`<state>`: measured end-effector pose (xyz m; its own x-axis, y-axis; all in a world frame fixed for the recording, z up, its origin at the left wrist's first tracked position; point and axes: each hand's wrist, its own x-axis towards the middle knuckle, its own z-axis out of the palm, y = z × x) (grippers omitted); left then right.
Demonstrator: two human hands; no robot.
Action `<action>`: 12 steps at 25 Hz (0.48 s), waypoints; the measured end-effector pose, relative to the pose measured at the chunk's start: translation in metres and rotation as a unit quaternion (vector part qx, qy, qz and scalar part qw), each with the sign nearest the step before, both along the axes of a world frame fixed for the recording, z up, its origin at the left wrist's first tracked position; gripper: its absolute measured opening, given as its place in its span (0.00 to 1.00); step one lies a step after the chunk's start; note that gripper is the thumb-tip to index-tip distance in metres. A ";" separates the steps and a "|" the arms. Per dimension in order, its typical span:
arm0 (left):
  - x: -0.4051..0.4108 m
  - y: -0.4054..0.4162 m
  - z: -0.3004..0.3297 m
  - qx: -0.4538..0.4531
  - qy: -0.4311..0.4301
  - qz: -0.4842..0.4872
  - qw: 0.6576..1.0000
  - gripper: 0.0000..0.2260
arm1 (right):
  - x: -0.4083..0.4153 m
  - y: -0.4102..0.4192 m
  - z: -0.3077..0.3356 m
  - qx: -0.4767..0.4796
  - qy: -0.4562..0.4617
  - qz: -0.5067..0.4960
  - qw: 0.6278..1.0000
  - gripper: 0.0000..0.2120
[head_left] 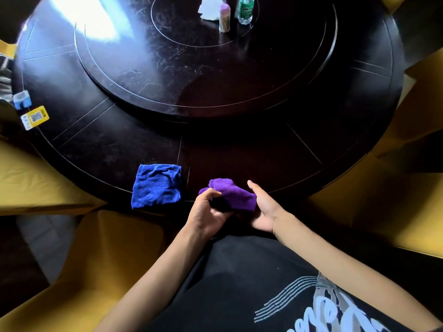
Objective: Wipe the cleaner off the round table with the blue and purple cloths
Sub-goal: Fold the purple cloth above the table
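Fingers [217,194] of left hand [207,215]: curled and pinched onto the near-left end of the purple cloth [231,194], thumb on top. Fingers [251,184] of right hand [263,209]: loosely spread, palm turned inward, cupping the cloth's right end; thumb extended and apart from the fabric. Both forearms bare, reaching forward from a black printed shirt [275,295].

Purple cloth: bunched, held between the 2 hands at the near edge of the counter [239,152]; whether its underside touches the surface cannot be told.

Blue cloth [157,185]: folded to a rough square, lying flat on the near edge just left of the left hand, near corner overhanging slightly; not touched.

Counter: round, dark, glossy, with inlaid radial lines; raised turntable [191,75] at centre, scratched, with a bright glare patch at upper left.

Left rim: 1 small blue-and-white item [22,99] and 1 yellow-framed tag [34,117] bearing a printed code.

Turntable far side: 1 clear green-labelled bottle [245,9], 1 purple-capped jar [224,17] just left of it, 1 white paper [211,8] behind.

Yellow seat covers [43,185] surround the counter.
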<state>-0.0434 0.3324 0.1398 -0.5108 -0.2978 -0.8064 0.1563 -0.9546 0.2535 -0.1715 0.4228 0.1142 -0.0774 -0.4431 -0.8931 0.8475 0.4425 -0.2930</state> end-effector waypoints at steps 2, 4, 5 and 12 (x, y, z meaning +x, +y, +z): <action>0.003 0.001 0.000 -0.004 -0.012 -0.018 1.000 0.11 | -0.001 -0.009 -0.002 0.012 0.018 -0.032 0.999 0.22; 0.011 -0.001 -0.005 -0.013 -0.039 -0.036 0.998 0.07 | -0.002 -0.020 -0.004 0.046 0.064 -0.035 0.996 0.22; 0.015 -0.003 -0.006 -0.008 -0.052 -0.040 0.998 0.06 | -0.002 -0.025 -0.003 0.057 0.098 -0.032 0.993 0.21; 0.045 -0.023 -0.020 0.139 0.027 -0.060 0.988 0.34 | 0.018 -0.076 0.033 -0.041 0.116 0.025 0.992 0.12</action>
<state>0.0016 0.3098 0.1200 -0.5732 -0.0024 -0.8194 0.0432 -0.9987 -0.0272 -0.1535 0.3464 0.1469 -0.2531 -0.5225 -0.8142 0.7308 0.4482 -0.5148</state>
